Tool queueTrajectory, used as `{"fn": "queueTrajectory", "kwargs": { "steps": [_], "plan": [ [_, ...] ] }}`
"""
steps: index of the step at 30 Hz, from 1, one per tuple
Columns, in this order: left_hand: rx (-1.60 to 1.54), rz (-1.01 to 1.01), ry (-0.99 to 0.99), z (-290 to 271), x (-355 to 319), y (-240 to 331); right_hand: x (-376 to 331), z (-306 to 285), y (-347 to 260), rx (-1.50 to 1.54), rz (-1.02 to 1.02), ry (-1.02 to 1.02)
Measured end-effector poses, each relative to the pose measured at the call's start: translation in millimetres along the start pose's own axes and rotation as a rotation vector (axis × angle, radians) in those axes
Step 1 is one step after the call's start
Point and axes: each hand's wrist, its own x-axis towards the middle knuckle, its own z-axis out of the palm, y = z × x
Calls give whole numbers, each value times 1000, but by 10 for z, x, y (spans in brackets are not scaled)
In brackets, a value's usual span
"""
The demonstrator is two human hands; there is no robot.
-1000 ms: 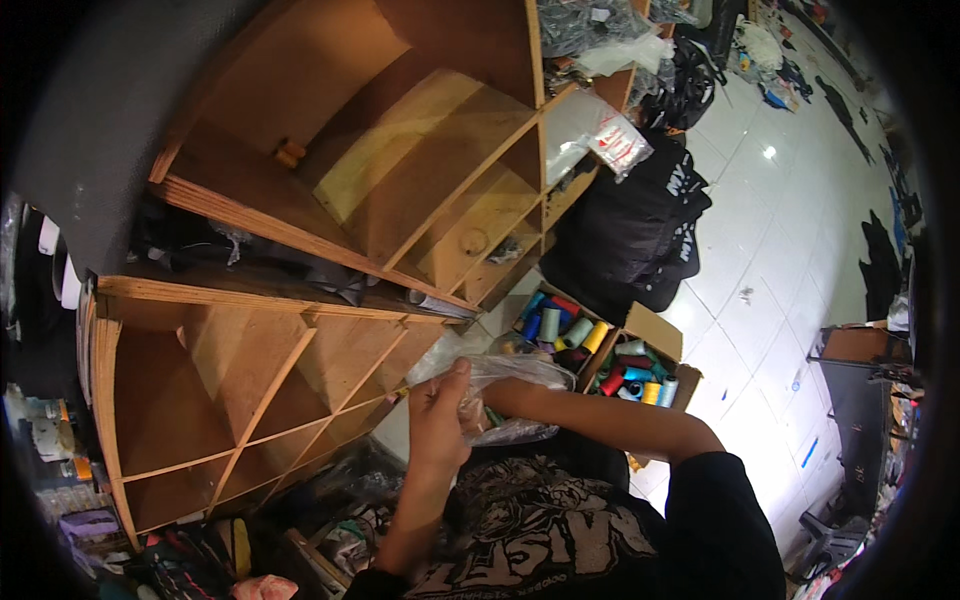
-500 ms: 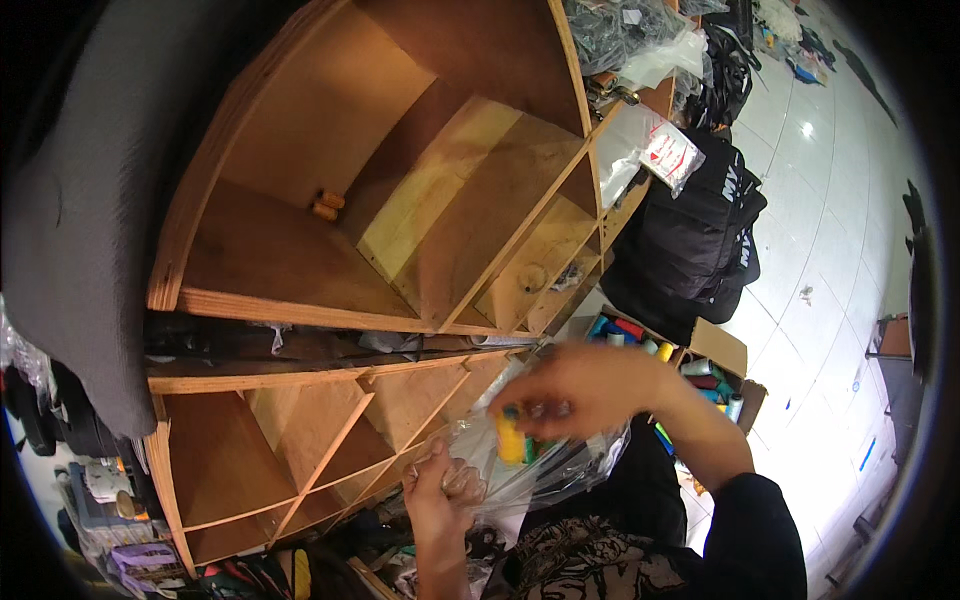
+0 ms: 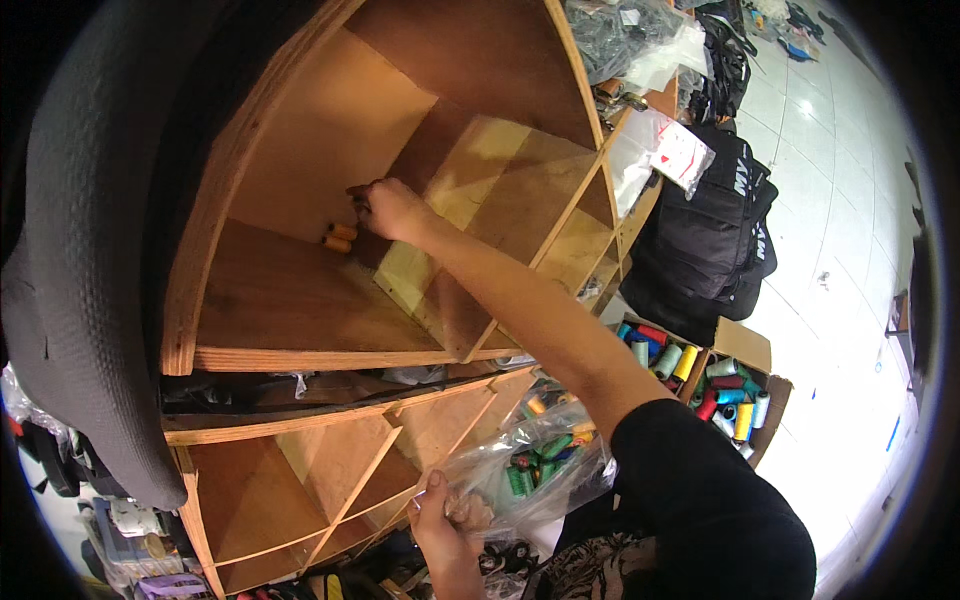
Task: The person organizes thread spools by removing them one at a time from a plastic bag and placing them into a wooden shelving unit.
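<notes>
My right hand (image 3: 392, 208) reaches deep into the upper compartment of a wooden shelf unit (image 3: 300, 300), fingers closed at the back corner beside two small orange thread spools (image 3: 338, 238) lying on the shelf board. Whether it still grips a spool I cannot tell. My left hand (image 3: 445, 525) is low in the picture, holding a clear plastic bag (image 3: 535, 465) filled with several coloured thread spools, green and yellow among them.
An open cardboard box (image 3: 745, 345) of coloured thread cones sits on the white tiled floor at right. A black bag (image 3: 710, 240) leans against the shelf side, with plastic-wrapped goods (image 3: 655, 150) above it. A dark padded object (image 3: 80, 260) fills the left.
My right hand left the plastic bag, rose and stretched into the back of the upper shelf compartment. The left hand kept hold of the bag.
</notes>
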Motion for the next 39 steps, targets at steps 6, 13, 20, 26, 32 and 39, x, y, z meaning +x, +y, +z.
{"fn": "queueTrajectory", "kwargs": {
  "steps": [6,13,20,26,32,39],
  "plan": [
    [-72,-16,-75,-81,-26,121,191,484,148,69,87,39],
    [-159,-15,-184,85,-84,352,293,781,286,-86,57,36],
    [-94,60,-50,247,-36,386,275,790,303,-33,44,30],
    [-99,86,-127,350,-15,364,332,275,557,-106,50,-15],
    [-136,60,-157,393,-47,383,432,396,651,-182,77,-219],
    [-282,-51,-253,104,12,378,372,863,322,-194,144,-279]
  ]
}}
